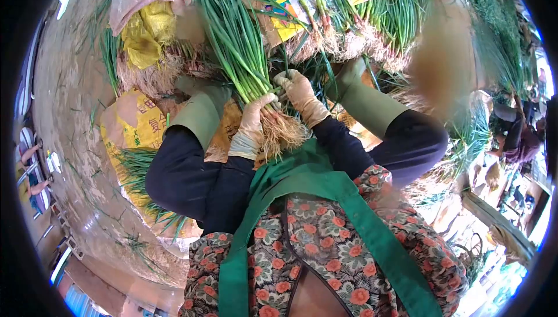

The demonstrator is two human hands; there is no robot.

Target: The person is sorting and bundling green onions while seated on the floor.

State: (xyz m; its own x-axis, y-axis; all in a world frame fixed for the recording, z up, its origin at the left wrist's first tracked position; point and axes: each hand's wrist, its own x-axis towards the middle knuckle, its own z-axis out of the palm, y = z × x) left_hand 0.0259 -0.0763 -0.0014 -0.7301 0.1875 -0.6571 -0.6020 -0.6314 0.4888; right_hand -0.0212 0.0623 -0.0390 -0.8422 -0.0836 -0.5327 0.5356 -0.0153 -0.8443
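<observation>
My left hand (254,120), in a pale glove, is closed round the lower stalks of a bunch of green onions (235,43). The bunch's leaves point up and away, and its pale roots (282,131) hang towards my apron (302,168). On the right side of the roots, my right hand (297,93), also gloved, has its fingers bent together near the stalks, by a dark green strand. Whatever those fingers pinch is too small to make out.
More green onions (401,17) with roots lie ahead on the right. A yellow bag (148,32) covers a bundle at the left. Yellow printed sacking (131,122) lies on the ground beside my boots (372,102). Another person (523,139) is at the far right.
</observation>
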